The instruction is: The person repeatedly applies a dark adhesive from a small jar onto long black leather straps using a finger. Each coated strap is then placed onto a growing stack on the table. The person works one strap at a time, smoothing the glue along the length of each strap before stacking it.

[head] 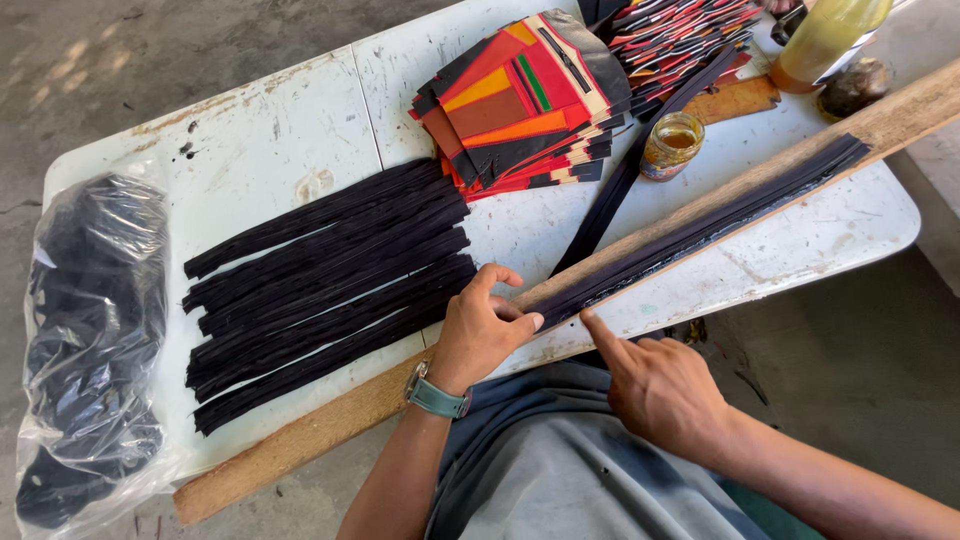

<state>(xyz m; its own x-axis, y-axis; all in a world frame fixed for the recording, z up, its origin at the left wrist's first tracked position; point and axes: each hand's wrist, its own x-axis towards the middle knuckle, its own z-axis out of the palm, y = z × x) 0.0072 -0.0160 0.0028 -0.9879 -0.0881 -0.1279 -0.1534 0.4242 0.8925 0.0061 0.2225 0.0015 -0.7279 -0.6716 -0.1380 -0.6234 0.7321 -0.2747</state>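
Observation:
A long wooden board (330,425) lies diagonally along the near edge of a worn white table (290,130). Several black strips (700,225) lie side by side on the board. My left hand (480,335), a teal watch on its wrist, rests on the board at the near end of those strips, fingers curled, thumb on the strip ends. My right hand (655,385) points its index finger at the board's edge just beside the same ends. It holds nothing.
A spread of loose black strips (330,285) covers the table's middle. Stacks of red, orange and black pieces (520,100) sit behind. A small glass jar (672,145), a yellow bottle (825,40) and a clear bag of dark material (90,340) are also here.

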